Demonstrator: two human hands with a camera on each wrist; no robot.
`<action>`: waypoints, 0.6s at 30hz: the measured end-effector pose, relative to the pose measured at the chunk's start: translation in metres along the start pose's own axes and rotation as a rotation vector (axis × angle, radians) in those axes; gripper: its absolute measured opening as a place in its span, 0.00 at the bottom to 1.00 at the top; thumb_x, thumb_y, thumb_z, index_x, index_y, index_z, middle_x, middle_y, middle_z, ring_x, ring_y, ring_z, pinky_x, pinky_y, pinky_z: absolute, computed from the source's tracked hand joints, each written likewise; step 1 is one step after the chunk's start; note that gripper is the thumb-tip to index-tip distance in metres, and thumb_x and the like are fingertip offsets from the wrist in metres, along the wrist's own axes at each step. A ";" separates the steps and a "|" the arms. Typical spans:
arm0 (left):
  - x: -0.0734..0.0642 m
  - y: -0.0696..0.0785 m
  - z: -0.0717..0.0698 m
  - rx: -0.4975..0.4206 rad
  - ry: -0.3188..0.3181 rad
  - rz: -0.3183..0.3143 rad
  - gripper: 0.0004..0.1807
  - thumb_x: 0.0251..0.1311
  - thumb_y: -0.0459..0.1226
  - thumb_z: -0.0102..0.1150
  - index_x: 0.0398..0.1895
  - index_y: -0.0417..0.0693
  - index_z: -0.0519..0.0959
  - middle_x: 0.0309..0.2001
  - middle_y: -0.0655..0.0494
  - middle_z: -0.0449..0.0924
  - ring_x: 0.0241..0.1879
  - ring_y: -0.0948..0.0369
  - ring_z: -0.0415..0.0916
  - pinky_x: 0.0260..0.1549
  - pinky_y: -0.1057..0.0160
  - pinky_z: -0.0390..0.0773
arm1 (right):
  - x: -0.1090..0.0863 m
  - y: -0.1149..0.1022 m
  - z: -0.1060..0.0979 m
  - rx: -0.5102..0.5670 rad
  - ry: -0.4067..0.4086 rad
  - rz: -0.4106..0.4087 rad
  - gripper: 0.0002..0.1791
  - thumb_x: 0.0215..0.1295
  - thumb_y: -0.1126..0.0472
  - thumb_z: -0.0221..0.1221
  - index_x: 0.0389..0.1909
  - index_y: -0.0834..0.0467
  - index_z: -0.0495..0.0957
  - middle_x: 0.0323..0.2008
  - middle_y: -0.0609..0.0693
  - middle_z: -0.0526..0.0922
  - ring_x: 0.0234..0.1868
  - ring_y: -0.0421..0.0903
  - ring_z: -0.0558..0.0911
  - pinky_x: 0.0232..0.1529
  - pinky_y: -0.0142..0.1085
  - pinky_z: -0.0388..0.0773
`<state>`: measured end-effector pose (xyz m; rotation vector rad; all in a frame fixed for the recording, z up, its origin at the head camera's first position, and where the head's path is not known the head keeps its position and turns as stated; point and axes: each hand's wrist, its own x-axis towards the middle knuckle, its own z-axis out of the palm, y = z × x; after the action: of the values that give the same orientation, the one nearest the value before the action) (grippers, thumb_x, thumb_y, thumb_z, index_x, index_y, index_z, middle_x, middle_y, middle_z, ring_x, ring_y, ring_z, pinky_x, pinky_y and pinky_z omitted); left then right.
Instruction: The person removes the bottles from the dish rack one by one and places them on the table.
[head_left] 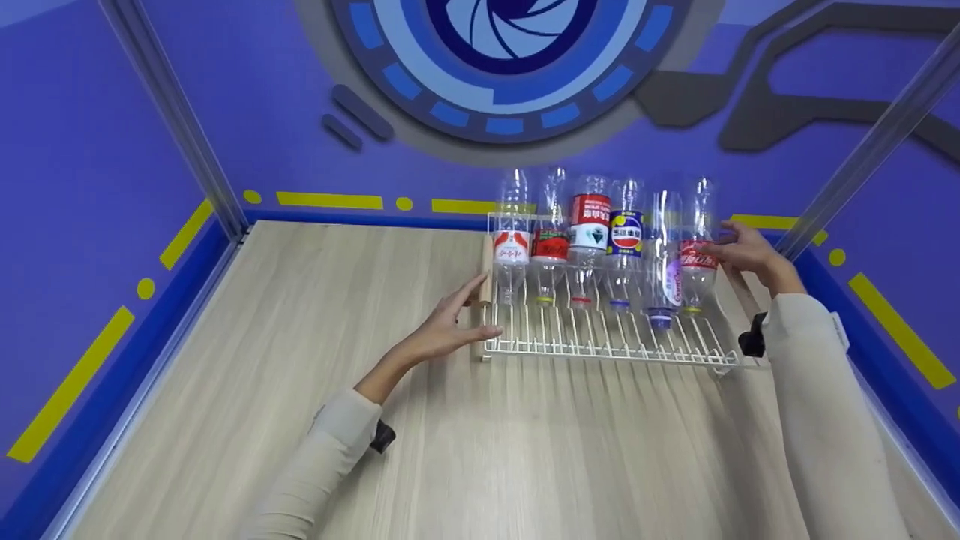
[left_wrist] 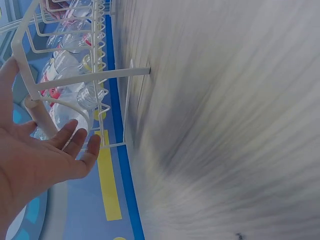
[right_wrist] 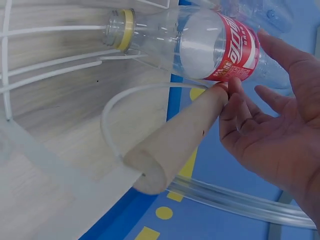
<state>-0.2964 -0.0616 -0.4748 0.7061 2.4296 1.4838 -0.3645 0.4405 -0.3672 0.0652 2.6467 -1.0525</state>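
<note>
A white wire rack (head_left: 611, 351) with wooden side handles holds several clear plastic bottles in a row, tilted with their necks down. My right hand (head_left: 750, 251) is at the rightmost plastic bottle (head_left: 699, 256), which has a red label and a yellow neck ring. In the right wrist view, its thumb and curled fingers pinch this bottle by the label, beside the wooden handle (right_wrist: 175, 137). At the rack's left end, my left hand (head_left: 442, 326) spreads its thumb and fingers around the corner near the left handle (left_wrist: 42, 119). Nothing is held in it; contact with the frame is unclear.
Beside the red-labelled bottle leans a clear bottle (head_left: 663, 277) with a purple cap, lower than the others. A blue-labelled bottle (head_left: 625, 234) stands further left. The rack is on a wood-grain table (head_left: 360, 259) against a blue-purple wall (head_left: 247, 97), with metal posts at both corners.
</note>
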 end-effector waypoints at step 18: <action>-0.001 0.001 -0.001 -0.101 -0.070 -0.025 0.54 0.64 0.58 0.64 0.84 0.69 0.39 0.81 0.51 0.51 0.76 0.49 0.55 0.75 0.34 0.54 | 0.008 -0.005 0.007 -0.115 0.061 0.078 0.57 0.67 0.50 0.65 0.76 0.78 0.38 0.73 0.82 0.51 0.74 0.77 0.54 0.75 0.64 0.56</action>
<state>-0.2954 -0.0623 -0.4740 0.6921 2.2864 1.5331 -0.3716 0.4317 -0.3708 0.1773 2.7294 -0.8855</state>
